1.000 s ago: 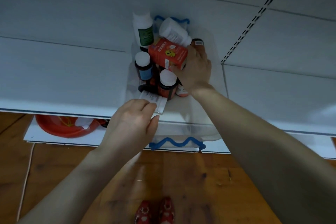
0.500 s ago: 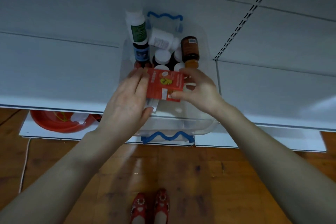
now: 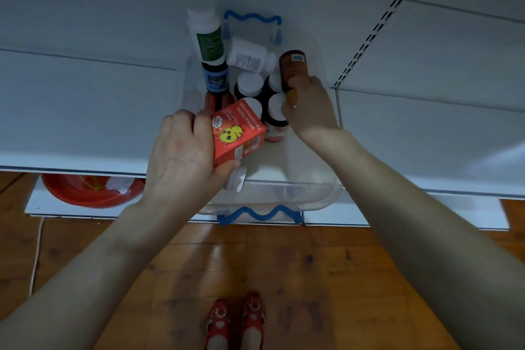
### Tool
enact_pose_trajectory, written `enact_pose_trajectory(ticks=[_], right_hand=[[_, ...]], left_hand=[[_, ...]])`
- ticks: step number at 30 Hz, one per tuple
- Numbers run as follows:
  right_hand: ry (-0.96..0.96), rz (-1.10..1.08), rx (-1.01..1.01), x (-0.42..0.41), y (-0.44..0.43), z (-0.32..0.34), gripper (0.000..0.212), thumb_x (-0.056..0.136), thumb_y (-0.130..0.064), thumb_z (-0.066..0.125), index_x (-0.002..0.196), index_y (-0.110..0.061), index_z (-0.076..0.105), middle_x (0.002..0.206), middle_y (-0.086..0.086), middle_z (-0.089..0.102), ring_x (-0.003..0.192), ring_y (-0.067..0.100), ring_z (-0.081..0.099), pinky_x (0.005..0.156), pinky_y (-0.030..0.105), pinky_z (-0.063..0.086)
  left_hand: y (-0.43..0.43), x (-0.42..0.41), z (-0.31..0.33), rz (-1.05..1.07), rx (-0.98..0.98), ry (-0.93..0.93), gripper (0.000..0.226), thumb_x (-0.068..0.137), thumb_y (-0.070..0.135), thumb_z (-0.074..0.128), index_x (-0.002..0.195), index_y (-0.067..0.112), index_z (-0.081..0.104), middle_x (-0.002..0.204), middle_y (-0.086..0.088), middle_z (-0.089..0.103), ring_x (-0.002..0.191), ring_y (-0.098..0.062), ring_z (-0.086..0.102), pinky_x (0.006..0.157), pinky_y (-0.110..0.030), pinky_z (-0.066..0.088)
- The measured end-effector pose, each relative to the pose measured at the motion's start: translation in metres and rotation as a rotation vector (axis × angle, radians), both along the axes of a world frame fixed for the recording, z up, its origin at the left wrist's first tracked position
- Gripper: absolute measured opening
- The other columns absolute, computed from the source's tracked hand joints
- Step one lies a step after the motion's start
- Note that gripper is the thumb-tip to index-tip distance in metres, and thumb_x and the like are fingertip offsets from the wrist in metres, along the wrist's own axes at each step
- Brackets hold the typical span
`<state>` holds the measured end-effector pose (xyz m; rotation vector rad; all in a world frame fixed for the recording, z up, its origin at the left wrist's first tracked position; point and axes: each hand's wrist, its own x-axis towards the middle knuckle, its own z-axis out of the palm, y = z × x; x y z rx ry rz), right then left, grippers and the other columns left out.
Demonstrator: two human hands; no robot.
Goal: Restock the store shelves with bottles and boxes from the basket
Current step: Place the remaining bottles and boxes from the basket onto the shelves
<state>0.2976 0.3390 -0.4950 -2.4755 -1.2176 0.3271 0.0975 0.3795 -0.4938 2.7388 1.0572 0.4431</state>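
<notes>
Basket (image 3: 318, 196) on white shelf (image 3: 85, 111)

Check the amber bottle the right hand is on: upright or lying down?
Lying down. The amber bottle lies lengthwise atop the upright white-capped bottles in the basket, the right hand gripping its cap end.

Left hand (image 3: 181, 150) gripping red box (image 3: 237, 133), right hand (image 3: 311, 106) closed on brown bottle (image 3: 293, 69), over clear basket (image 3: 326, 196)
</notes>
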Motion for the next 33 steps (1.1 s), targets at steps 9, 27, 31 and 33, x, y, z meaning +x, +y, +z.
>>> enact_pose_trajectory(ticks=[9,27,31,33], right_hand=[[-0.192,-0.126,-0.159,0.006,0.031,-0.024,0.051,0.093,-0.022,0.052,0.135,-0.007,0.027,0.126,0.017,0.044,0.105,0.032,0.055,0.070,0.034,0.039],[0.304,-0.354,0.197,-0.009,0.012,-0.014,0.042,0.085,-0.012,0.055,0.124,-0.006,0.041,0.118,0.019,0.052,0.099,0.030,0.055,0.069,0.027,0.038],[0.314,-0.287,0.270,-0.029,-0.019,0.005,0.037,0.082,-0.012,0.058,0.117,-0.008,0.051,0.114,0.017,0.054,0.089,0.025,0.053,0.061,0.018,0.033],[0.279,-0.239,0.316,-0.041,-0.042,0.018,0.036,0.080,-0.017,0.058,0.115,-0.008,0.055,0.112,0.017,0.053,0.098,0.027,0.052,0.074,0.021,0.037]], left_hand=[[-0.005,-0.002,-0.003,0.031,-0.066,-0.054,0.073,0.062,0.034,0.081,0.113,-0.009,0.053,0.095,-0.028,0.055,0.087,-0.044,0.054,0.069,-0.044,0.046],[-0.014,-0.007,0.011,0.018,-0.081,-0.065,0.075,0.067,0.040,0.076,0.120,-0.006,0.051,0.102,-0.025,0.055,0.095,-0.039,0.053,0.073,-0.042,0.045],[-0.026,-0.018,0.029,0.015,-0.099,-0.053,0.075,0.065,0.038,0.077,0.120,-0.007,0.051,0.101,-0.026,0.055,0.095,-0.039,0.053,0.073,-0.042,0.045],[-0.034,-0.024,0.038,0.009,-0.111,-0.059,0.074,0.064,0.034,0.081,0.117,-0.008,0.052,0.099,-0.026,0.056,0.092,-0.041,0.054,0.071,-0.042,0.045]])
